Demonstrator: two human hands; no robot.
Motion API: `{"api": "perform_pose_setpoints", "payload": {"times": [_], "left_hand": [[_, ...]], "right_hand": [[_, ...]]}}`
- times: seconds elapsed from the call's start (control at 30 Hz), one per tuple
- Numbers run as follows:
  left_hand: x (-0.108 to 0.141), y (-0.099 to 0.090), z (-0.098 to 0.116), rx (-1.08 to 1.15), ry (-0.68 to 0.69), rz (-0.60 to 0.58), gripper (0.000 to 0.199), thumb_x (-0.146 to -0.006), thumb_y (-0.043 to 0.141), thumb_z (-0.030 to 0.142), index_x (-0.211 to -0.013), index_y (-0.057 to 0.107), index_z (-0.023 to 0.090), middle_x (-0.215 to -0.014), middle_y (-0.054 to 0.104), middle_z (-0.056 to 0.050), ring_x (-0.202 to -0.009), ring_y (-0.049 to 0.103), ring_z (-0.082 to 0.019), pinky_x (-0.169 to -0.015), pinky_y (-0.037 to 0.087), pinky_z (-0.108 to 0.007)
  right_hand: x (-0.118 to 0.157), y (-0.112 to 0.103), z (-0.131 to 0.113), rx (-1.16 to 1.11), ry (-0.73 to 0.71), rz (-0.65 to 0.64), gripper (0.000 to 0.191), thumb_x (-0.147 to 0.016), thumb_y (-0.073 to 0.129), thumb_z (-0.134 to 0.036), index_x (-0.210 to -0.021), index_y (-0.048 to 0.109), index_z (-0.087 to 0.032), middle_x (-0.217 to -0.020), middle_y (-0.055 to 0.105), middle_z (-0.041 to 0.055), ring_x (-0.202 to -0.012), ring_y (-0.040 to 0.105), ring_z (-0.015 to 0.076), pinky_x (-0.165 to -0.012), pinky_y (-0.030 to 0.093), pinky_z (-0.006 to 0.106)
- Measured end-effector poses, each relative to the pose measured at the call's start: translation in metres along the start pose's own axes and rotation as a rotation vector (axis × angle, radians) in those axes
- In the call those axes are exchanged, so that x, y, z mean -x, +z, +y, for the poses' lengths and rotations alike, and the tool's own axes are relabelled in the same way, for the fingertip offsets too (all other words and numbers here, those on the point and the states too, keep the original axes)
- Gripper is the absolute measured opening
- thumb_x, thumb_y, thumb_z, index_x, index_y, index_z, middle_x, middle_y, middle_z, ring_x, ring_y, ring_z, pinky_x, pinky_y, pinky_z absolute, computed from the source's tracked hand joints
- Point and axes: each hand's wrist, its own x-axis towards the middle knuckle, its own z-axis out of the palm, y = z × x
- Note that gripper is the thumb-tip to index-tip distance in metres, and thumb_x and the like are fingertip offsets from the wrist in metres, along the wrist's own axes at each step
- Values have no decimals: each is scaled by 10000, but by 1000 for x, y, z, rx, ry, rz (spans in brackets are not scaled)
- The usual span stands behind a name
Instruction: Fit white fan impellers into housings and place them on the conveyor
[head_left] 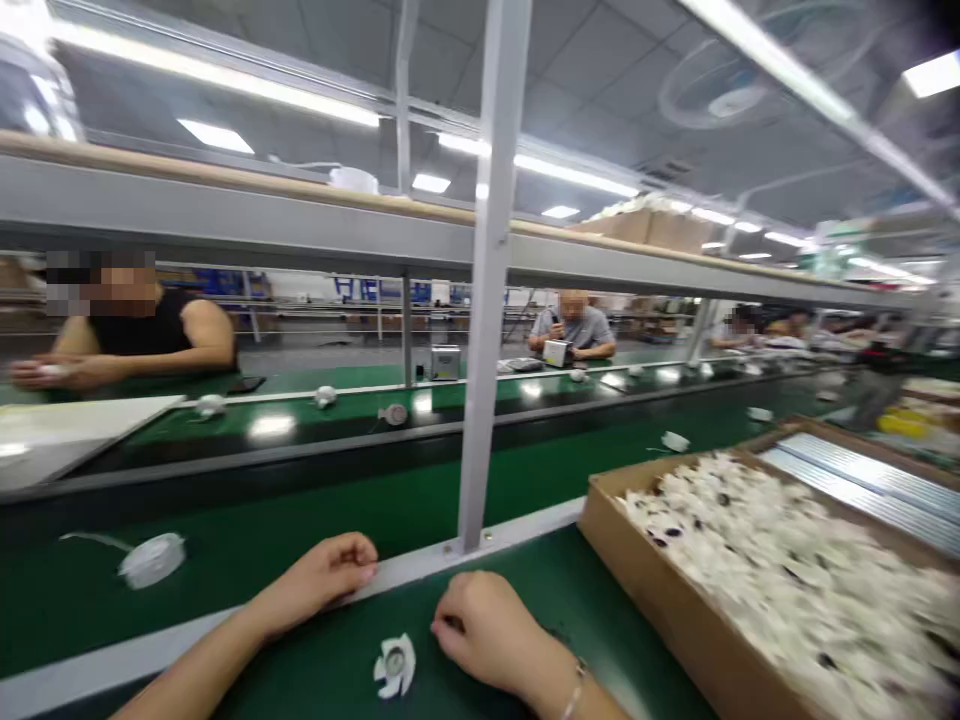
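Observation:
My left hand (322,575) rests curled on the white rail (420,565) at the edge of the green belt, with nothing visible in its fingers. My right hand (480,625) lies on the green work surface (600,640), its fingers curled downward and partly hidden. Just left of those fingers lies a white plastic fan impeller (394,665) with a round metal hub, apart from my hand or barely touching it. On the belt beyond my left hand sits a white round fan part (152,560) with a thin wire trailing left.
To the right stands a cardboard box (660,600) heaped with white fan parts (780,570). A grey metal post (480,400) rises behind my hands. Beyond it, more white parts lie on further green belts, and several co-workers sit across the line.

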Motion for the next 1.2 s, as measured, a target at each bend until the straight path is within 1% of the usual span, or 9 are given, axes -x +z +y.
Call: {"api": "perform_pose_setpoints", "payload": {"times": [0.07,0.17,0.23,0.37,0.6,0.8,0.93,1.2], "left_hand": [[0,2,0,19,-18,50,464,-770,725,571,-904,567,156,-755,478,53,-625,372,-72,-569,257,-226],[0,3,-3,61,-51,104,529,-671,793,585,-889,581,153,-748,516,45,-616,414,-77,-559,291,-227],[0,3,-4,98,-70,118,558,-621,826,577,-898,595,151,-766,543,34,-619,443,-79,-556,319,-229],[1,4,-6,153,-80,135,599,-557,865,565,-900,606,147,-769,563,31,-617,470,-76,-560,357,-232],[0,2,-9,173,-71,107,604,-543,880,553,-899,616,142,-752,569,38,-601,487,-74,-555,372,-238],[-1,2,-12,186,-75,115,588,-537,893,531,-903,640,147,-725,575,44,-610,499,-76,-581,380,-241],[-1,2,-12,192,-82,119,600,-521,897,537,-896,642,144,-722,583,41,-596,498,-71,-572,375,-239],[0,2,-14,192,-66,120,575,-547,895,518,-905,647,143,-728,584,43,-612,513,-71,-596,390,-243]], "right_hand": [[1,1,-4,-18,-46,-10,162,-869,581,-262,-831,737,-240,-858,714,2,-812,648,162,-701,389,244],[2,1,-8,-51,-89,-15,219,-902,514,-218,-834,722,-232,-838,692,14,-784,639,160,-696,389,250],[4,0,-10,-70,-100,-13,249,-922,475,-224,-845,711,-239,-817,672,16,-756,631,162,-683,391,257],[6,1,-10,-85,-148,-19,318,-971,389,-292,-885,693,-260,-824,654,21,-745,633,175,-668,399,273],[2,6,1,-56,-145,-27,343,-984,363,-327,-872,681,-263,-822,656,26,-739,647,177,-665,426,279],[0,12,7,-98,-132,-57,358,-995,358,-387,-896,688,-290,-864,670,14,-769,657,176,-700,452,284],[0,14,9,-135,-137,-75,358,-996,367,-406,-901,694,-293,-887,680,14,-791,662,175,-711,463,278],[-1,11,10,-128,-116,-45,356,-994,382,-389,-883,699,-274,-874,683,26,-785,653,182,-705,456,291]]}}
